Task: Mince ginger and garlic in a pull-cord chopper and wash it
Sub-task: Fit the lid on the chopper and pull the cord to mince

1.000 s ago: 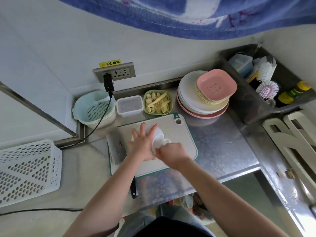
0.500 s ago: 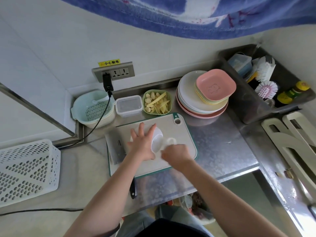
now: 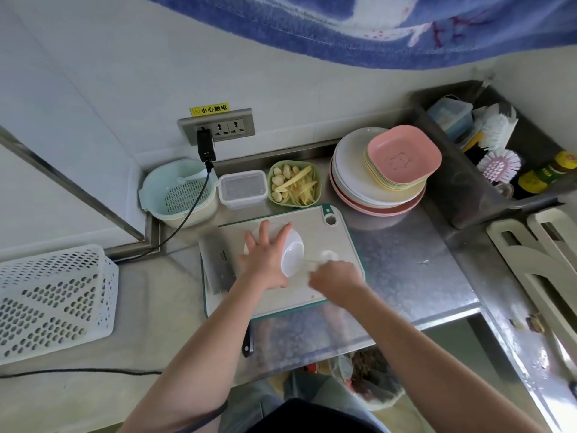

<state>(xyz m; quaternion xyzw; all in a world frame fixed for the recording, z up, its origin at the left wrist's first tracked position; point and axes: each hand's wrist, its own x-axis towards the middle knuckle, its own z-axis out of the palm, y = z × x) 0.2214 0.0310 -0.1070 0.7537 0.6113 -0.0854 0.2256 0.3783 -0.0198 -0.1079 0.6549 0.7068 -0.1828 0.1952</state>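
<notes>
The white pull-cord chopper [image 3: 293, 256] stands on the pale cutting board [image 3: 315, 226] in the middle of the steel counter. My left hand [image 3: 265, 257] lies over its lid with fingers spread and straight, pressing it down. My right hand [image 3: 335, 278] is just right of the chopper and grips the white pull handle [image 3: 327, 255], with a short length of cord stretched between handle and lid. The hand is motion-blurred. A green bowl [image 3: 295, 185] with garlic cloves and ginger strips sits behind the board.
A cleaver [image 3: 217, 267] lies on the board's left edge. Behind are a lidded clear container [image 3: 243, 189], a colander bowl [image 3: 179, 193] and a stack of plates [image 3: 374, 189]. A white perforated basket [image 3: 53, 301] stands left, a bin with brushes [image 3: 487, 157] at the back right.
My right hand has moved right, away from the chopper, drawing the handle and cord out. My left hand has stayed on the lid.
</notes>
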